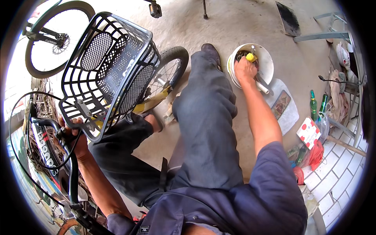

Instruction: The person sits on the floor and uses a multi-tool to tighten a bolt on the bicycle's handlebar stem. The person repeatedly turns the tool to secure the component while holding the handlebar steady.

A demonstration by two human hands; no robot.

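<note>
Head cam: R hand (245, 71) in wht bucket (267, 64), L hand (80, 147) by h'bar (73, 180).

Open floor (250, 23) beyond the bucket (268, 67); basket (137, 87) and handlebar (73, 176) close about the left hand (79, 147).

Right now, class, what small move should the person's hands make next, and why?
Probably the right hand should draw one piece out of the white bucket: it reaches inside, beside a yellow item and dark pieces, though its grip is unclear. The left hand is away by the handlebar, near the black basket.
</note>
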